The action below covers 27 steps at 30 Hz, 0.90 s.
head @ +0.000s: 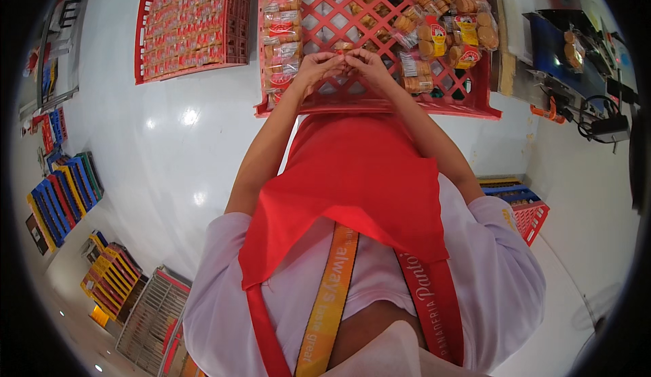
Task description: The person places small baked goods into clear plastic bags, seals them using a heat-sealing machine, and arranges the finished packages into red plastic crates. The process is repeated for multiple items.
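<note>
Both my hands meet over a red plastic crate (pixel 376 106). Between the fingertips of my left hand (pixel 321 69) and my right hand (pixel 367 67) is a small packet of round baked goods (pixel 343 46), partly hidden by the fingers; both hands pinch its near end. Along the crate's left side runs a column of clear-wrapped packets of round biscuits (pixel 282 33). At the right, loose packets (pixel 431 41) lie in a heap, some with red and yellow labels. More packets and green parts show below the lattice.
Another red crate (pixel 238 26), filled with rows of packets, stands on the left. A table with a dark screen (pixel 552 46), a packet on it and black cables (pixel 597 112) is at the right. Stacked coloured crates (pixel 66 199) and a metal cart (pixel 152 321) stand at the lower left.
</note>
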Each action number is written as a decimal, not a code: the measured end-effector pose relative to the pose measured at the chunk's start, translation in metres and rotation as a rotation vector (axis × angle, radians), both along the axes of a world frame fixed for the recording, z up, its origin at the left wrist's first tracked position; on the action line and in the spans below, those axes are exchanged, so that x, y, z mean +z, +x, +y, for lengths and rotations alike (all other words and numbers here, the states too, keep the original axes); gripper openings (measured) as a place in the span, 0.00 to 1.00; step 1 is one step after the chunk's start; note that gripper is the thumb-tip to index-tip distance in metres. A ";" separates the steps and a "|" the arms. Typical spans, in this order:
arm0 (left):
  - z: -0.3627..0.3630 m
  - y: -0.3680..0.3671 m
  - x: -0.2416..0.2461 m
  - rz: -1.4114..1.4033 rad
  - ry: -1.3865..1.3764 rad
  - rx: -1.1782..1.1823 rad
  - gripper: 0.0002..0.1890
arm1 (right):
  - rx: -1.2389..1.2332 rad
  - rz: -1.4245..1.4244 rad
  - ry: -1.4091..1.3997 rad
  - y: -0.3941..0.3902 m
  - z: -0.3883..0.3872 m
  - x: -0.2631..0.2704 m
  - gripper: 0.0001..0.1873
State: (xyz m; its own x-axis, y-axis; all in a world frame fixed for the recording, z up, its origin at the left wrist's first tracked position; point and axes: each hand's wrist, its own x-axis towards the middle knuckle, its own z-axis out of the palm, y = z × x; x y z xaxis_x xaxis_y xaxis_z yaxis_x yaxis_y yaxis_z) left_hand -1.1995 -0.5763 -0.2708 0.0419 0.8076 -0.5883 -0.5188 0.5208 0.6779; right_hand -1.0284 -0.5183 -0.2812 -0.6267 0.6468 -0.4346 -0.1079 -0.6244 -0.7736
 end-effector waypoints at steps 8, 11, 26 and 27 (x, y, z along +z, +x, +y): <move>-0.005 0.000 -0.004 0.000 0.127 -0.029 0.11 | -0.054 -0.005 0.016 -0.001 -0.006 -0.006 0.12; -0.007 0.000 0.000 0.096 0.167 -0.070 0.08 | -0.035 -0.107 0.116 -0.002 -0.008 0.004 0.13; -0.010 0.004 0.011 0.549 0.358 -0.219 0.10 | 0.147 -0.435 0.671 0.003 -0.006 0.046 0.06; -0.010 0.004 0.018 0.551 0.332 -0.211 0.10 | 0.148 -0.424 0.641 0.002 -0.006 0.051 0.06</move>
